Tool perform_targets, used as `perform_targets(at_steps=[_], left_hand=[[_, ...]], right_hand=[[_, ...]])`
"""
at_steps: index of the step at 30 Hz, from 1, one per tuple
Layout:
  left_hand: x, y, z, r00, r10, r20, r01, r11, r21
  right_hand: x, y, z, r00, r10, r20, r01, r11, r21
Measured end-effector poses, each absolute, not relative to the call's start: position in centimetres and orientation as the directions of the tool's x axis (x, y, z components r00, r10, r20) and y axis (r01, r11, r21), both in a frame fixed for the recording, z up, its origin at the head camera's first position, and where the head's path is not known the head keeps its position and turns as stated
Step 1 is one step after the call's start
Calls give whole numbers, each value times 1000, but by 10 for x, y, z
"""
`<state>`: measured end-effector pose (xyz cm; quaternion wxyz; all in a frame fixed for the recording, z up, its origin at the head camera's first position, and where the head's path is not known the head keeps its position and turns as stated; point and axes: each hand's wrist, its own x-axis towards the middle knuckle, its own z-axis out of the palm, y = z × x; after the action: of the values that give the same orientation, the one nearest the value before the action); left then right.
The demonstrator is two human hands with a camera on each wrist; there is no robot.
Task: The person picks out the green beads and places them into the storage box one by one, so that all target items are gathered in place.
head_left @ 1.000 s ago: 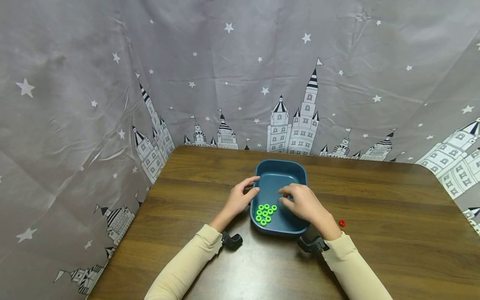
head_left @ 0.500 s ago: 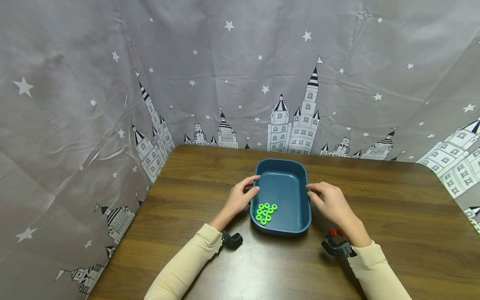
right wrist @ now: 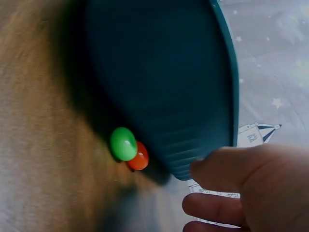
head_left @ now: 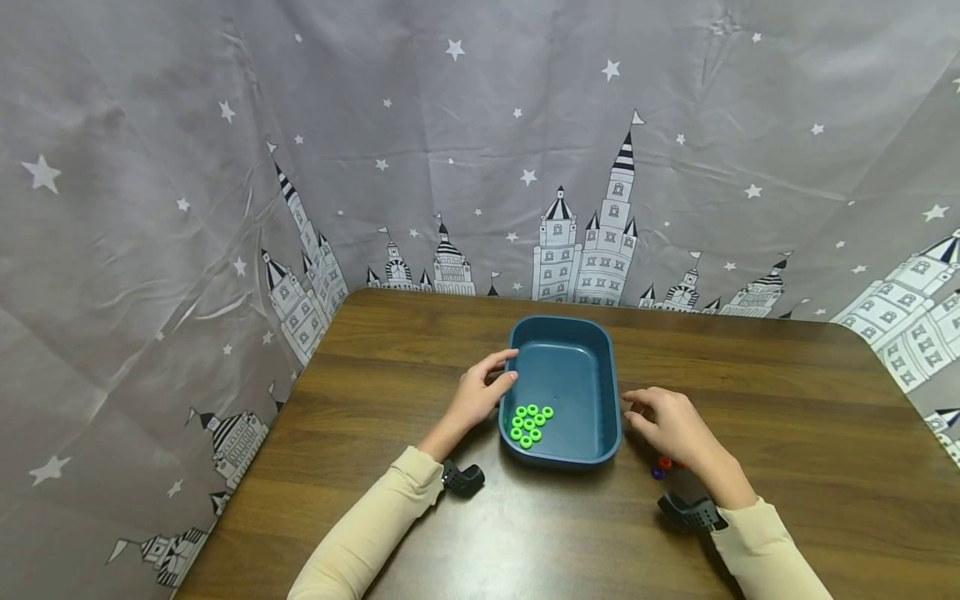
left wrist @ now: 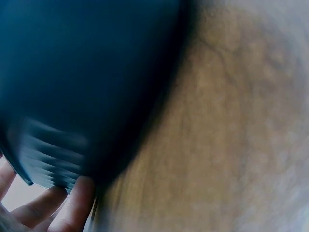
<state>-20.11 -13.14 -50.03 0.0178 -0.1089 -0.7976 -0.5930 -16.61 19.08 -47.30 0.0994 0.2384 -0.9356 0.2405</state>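
Note:
A dark blue rectangular tub (head_left: pixel 566 458) stands on the table, with several green rings (head_left: pixel 531 423) in its near left corner. My left hand (head_left: pixel 476 400) rests at the tub's left rim; in the left wrist view its fingers (left wrist: pixel 77 205) touch the outer wall. My right hand (head_left: pixel 671 425) hovers just right of the tub, fingers loosely bent, nothing visible between them. In the right wrist view, a green ring (right wrist: pixel 123 144) and an orange-red ring (right wrist: pixel 138 157) lie beside the tub's wall. A red ring (head_left: pixel 665 462) and a purple ring (head_left: pixel 657 472) lie near my right wrist.
The brown wooden table (head_left: pixel 420 333) reaches out to both sides of the tub. A grey curtain (head_left: pixel 375 100) printed with castles and stars hangs behind and along the left. Each wrist wears a black strap, such as the left wrist strap (head_left: pixel 463 480).
My right hand has moved out from over the tub, across its right rim, and lowered toward the table on the right. My left hand stays at the left rim.

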Motion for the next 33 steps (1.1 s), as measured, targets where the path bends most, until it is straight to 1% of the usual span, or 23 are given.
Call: perform_targets(at_steps=[6, 10, 13, 15, 22, 33], left_hand=[[-197, -128, -492, -978, 145, 151, 188, 293, 937], [-187, -127, -475, -976, 153, 152, 192, 290, 938], [-183, -125, -469, -975, 146, 166, 203, 286, 936], [-183, -125, -470, -975, 139, 171, 205, 285, 936], [-203, -131, -501, -974, 162, 159, 202, 297, 933], [-202, -133, -502, -976, 166, 144, 190, 304, 933]], right_hand=[[-166, 189, -481, -864, -444, 236, -503, 754, -424], [-166, 186, -485, -857, -463, 228, -515, 740, -433], [-165, 184, -487, -848, -473, 238, -529, 737, -420], [-164, 182, -487, -845, -476, 244, -535, 737, -413], [-163, 180, -490, -836, -482, 264, -549, 739, -391], [-161, 179, -494, -835, -473, 282, -550, 746, -375]])
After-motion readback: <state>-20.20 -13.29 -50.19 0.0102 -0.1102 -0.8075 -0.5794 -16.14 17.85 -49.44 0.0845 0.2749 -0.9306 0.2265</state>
